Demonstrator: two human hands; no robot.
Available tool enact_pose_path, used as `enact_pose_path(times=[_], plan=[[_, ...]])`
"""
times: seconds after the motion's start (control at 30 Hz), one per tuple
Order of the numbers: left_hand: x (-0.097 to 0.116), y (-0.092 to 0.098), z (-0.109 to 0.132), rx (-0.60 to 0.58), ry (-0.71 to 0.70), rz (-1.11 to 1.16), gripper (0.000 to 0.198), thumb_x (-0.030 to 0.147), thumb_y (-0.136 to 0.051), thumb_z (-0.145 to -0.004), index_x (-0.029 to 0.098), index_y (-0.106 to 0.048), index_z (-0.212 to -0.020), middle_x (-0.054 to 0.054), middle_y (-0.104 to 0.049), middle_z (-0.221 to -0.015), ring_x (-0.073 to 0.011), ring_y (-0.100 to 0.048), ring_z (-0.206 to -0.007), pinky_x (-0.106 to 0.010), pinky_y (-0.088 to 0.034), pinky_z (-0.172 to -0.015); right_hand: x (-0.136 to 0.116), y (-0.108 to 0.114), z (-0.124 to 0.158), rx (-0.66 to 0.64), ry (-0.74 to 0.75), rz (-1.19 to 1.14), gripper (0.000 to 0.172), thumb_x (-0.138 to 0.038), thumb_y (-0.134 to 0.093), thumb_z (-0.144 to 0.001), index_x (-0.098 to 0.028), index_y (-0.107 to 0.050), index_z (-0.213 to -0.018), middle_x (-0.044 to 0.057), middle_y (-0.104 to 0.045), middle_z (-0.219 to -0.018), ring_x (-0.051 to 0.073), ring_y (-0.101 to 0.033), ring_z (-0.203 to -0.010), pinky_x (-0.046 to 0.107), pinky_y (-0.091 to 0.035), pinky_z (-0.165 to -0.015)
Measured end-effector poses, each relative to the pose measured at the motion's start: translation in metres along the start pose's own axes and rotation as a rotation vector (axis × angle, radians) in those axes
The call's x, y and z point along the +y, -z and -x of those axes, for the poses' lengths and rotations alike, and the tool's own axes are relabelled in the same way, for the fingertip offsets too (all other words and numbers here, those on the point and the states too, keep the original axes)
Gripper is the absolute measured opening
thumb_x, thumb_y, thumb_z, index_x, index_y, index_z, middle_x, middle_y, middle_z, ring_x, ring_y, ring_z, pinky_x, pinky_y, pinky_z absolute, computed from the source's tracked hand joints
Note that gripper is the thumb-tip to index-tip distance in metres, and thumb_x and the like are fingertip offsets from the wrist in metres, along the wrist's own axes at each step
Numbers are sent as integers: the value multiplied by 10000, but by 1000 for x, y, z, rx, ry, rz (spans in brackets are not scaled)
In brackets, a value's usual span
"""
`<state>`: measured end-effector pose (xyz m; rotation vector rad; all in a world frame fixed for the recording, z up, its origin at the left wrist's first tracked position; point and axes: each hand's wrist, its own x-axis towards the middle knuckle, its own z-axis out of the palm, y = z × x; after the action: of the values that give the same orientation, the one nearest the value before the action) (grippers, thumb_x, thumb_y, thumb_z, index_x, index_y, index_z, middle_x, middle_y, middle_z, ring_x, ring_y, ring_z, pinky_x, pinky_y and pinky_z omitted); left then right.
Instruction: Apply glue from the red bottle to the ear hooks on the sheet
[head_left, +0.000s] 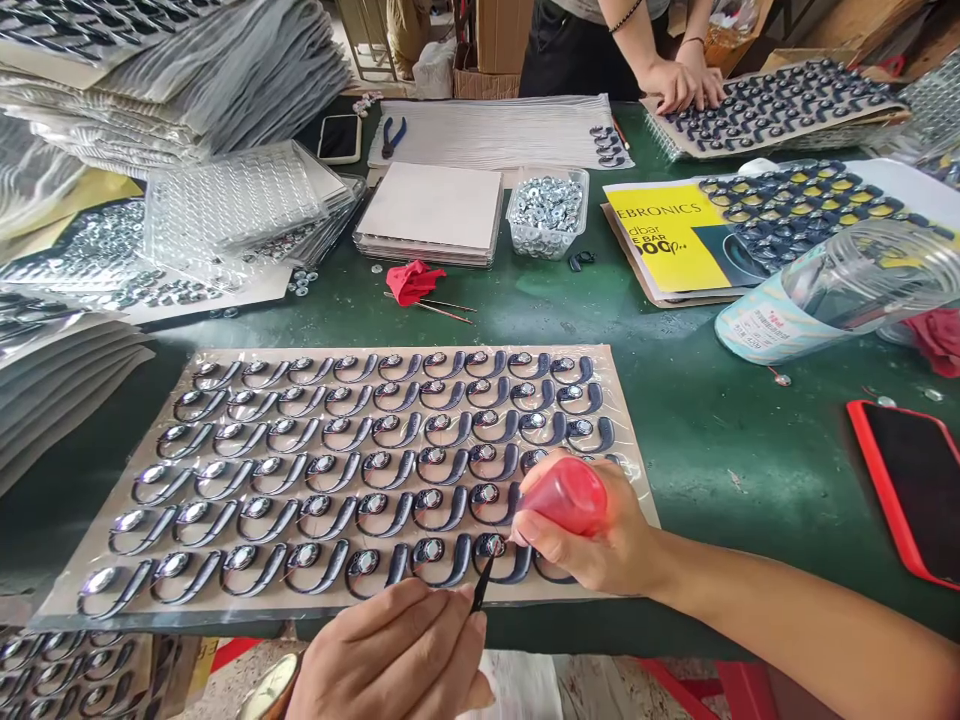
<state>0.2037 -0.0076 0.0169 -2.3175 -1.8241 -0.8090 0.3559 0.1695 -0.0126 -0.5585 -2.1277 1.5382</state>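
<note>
Right hand (600, 550): held over the near right corner of the card sheet (225, 353); its grip is wrapped round a red bottle (570, 497), which is pointed down and to the left.
Left hand (390, 655): seen at the near edge of the table (712, 420); its grip is pinched on a thin dark tool (482, 585), possibly a pick or tweezers, though the view is too small for this to be told.
Tool tip: set at the round cap of an ear-hook piece (491, 546) in the nearest row, just beside the bottle's lower end.
Card sheet: laid flat on the green table and filled with rows of dark ear hooks with shiny caps.
Wristwatch (270, 690): worn on the left wrist.
Red-edged phone (911, 490): laid on the table well to the right.
Tub of metal rings (547, 212): placed beyond the sheet, near a red cloth (412, 280).
Co-worker's hands (682, 85): rested on another filled sheet at the far side.
</note>
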Motion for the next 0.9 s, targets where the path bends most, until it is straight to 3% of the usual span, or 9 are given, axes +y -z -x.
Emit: enact_pose_path(times=[0.2,0.5,0.73,0.83,0.9], plan=[[-13,-2,-2,65,-54,200,215,143,-491,-963,94,-700,-963,-66,-755,-882,-170,-726,-812,-307,-599,-741,0,1,2,3,-7,-13,143,-306,-668,-836,-204,-608,-756,9,-685,-610,142,-627,-520,242,-517,-511],[-23,8,-13,-37,-2,365,231,26,-497,-857,81,-663,-1008,-83,-739,-911,-154,-699,-770,-300,-583,-723,0,-1,2,-53,-38,-55,151,-330,-669,-842,-209,-616,-768,-1,-673,-626,136,-627,-533,240,-516,-520],[-30,3,-14,-15,181,491,216,10,-504,-866,134,-650,-965,-55,-736,-862,-129,-682,-713,-272,-552,-680,3,-5,6,-34,191,41,234,-426,-732,-815,-207,-653,-842,19,-723,-735,145,-685,-603,238,-549,-580],[-29,3,-15,10,226,479,200,35,-510,-881,154,-663,-934,-34,-735,-839,-122,-681,-697,-255,-545,-663,-4,-1,5,-36,89,-90,267,-437,-734,-813,-206,-641,-910,24,-730,-687,167,-691,-573,264,-558,-552],[-29,10,-11,63,211,444,189,54,-520,-884,148,-670,-949,-28,-736,-842,-120,-684,-704,-252,-548,-673,-12,11,1,-1,-54,-244,255,-426,-700,-856,-200,-632,-952,38,-735,-701,182,-704,-604,275,-568,-556]])
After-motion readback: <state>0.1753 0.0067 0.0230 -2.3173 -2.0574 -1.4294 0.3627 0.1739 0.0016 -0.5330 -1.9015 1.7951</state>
